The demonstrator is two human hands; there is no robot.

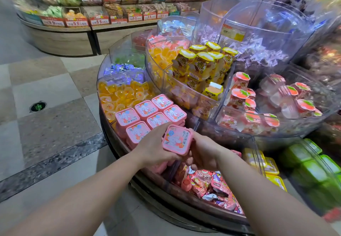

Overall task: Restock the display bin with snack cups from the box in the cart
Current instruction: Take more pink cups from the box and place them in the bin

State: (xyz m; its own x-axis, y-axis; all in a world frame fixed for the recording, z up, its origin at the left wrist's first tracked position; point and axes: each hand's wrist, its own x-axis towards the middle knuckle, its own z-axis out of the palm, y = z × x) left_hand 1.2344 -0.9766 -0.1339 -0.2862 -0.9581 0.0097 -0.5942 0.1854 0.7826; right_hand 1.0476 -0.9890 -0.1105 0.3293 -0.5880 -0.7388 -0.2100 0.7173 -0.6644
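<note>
A pink square snack cup (176, 140) with a rabbit on its lid is held between both hands, just above the front of the display bin (118, 138). My left hand (154, 148) grips its left and lower side. My right hand (202, 152) holds its right side from below. Behind it, several matching pink cups (150, 115) stand in neat rows inside the bin, lids up. More pink cups lie under my hands, partly hidden. The cart and its box are out of view.
The round tiered display holds orange jelly cups (120, 91), yellow-lidded cups (203, 64), peach-lidded cups (243, 104) and red snack bags (212, 186). Green and yellow tubs (313, 165) sit at the lower right. Tiled floor (46, 106) lies left; shelves stand behind.
</note>
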